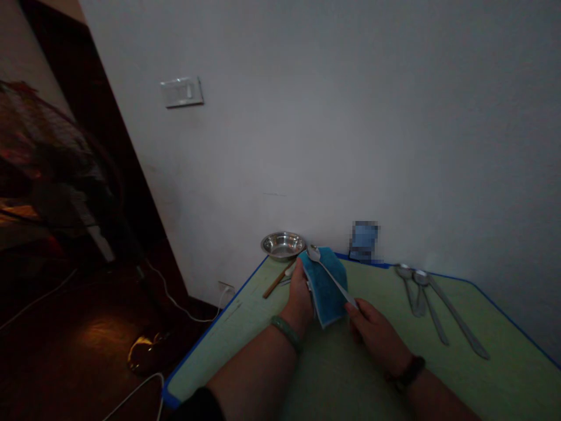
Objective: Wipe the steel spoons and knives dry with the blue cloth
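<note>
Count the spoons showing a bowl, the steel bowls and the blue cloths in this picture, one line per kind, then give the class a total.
Spoons showing a bowl: 3 (held spoon; two lying spoons)
Steel bowl: 1
Blue cloth: 1
Total: 5
</note>
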`<state>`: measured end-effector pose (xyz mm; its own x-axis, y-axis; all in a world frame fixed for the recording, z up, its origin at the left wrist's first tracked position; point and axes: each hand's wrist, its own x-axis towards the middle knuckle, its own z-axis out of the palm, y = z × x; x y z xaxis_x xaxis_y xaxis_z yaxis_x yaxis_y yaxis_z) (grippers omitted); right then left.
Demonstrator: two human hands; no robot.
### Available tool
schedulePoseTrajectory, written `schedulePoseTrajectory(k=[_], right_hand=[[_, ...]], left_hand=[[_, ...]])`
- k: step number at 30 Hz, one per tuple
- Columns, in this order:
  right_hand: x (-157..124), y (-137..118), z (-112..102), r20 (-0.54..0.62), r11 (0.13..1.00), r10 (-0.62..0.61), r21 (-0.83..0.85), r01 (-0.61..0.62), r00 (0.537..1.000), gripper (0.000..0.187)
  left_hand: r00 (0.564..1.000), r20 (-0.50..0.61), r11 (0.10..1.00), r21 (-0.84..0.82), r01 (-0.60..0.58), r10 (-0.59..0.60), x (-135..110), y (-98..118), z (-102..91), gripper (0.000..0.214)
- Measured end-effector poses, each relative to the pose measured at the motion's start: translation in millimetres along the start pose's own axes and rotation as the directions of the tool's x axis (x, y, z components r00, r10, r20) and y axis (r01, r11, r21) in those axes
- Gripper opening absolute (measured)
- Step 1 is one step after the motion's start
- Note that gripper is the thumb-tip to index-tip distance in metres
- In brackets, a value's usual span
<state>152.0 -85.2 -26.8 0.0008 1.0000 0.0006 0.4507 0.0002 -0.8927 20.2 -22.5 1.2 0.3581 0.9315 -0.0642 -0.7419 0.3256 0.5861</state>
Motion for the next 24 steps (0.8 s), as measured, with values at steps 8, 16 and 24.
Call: schedulePoseTrajectory(k=[8,16,24], right_hand=[[-0.7,-1.5,-1.2,0.0,1.0,-0.002,-0.005,0.002,1.0,0.034],[0.9,0.8,-0.4,-0.008,0.999,-0.002,-0.034,0.001,1.0,0.034],[-0.5,-0.3,-1.3,-0.014,0.999,-0.022,-0.036,0.021,1.0,0.036]], left_hand=[[1.0,-0.018,1.0,-0.004,0.014,-0.014,1.1,0.7,0.2,0.055],[0.999,-0.03,0.999,-0.019,0.036,-0.037,2.4,0.1,-0.9,0.055],[0.999,-0.029,1.0,-0.004,0.022,-0.022,1.4,0.3,-1.3,0.052]])
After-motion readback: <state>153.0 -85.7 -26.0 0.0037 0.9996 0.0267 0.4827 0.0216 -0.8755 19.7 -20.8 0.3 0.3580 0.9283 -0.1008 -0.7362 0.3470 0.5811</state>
